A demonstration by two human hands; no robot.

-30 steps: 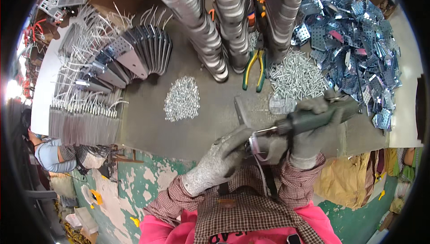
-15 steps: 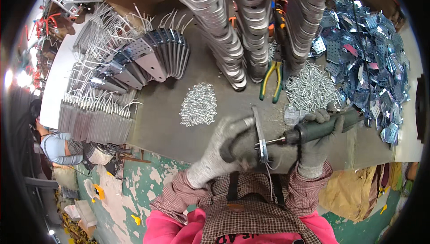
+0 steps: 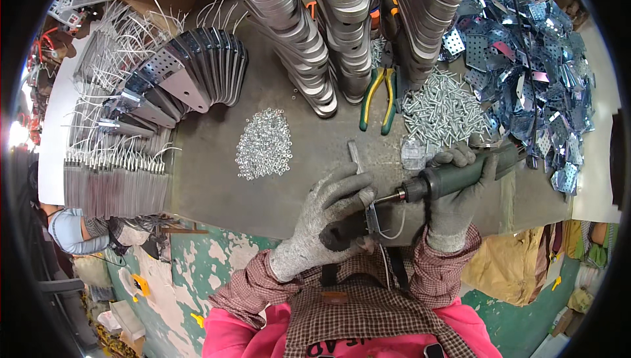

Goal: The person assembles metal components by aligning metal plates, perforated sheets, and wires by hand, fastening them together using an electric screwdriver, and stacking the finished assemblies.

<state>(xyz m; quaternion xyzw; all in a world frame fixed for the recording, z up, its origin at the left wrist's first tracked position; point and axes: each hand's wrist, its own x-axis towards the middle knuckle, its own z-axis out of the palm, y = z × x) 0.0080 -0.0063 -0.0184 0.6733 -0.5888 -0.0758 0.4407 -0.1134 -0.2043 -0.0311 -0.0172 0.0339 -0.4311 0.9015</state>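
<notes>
In my gloved left hand (image 3: 327,216) is a narrow metal part (image 3: 373,218), held upright on edge with my fingers closed around it. A thin light wire (image 3: 402,221) loops out of its side, and its upper end sticks out above my fingers. My gloved right hand (image 3: 457,210) grips a dark green power screwdriver (image 3: 463,175) lying nearly level. The driver's bit reaches the metal part beside my left fingertips; the exact contact point is hidden. Beyond the driver lie a heap of screws (image 3: 442,109) and a small clear plastic piece (image 3: 413,153).
Small nuts (image 3: 264,144) are heaped mid-table. Behind stand tall stacks of metal brackets (image 3: 342,26) and yellow-green pliers (image 3: 379,98). Wired flat parts (image 3: 115,184) and assembled brackets (image 3: 204,75) fill the left side. Bluish perforated plates (image 3: 526,75) pile up at the right.
The view has shifted, so the table things sit further left and higher. My left fingers have come down over the metal part near the bit. My right hand keeps hold of the power screwdriver.
</notes>
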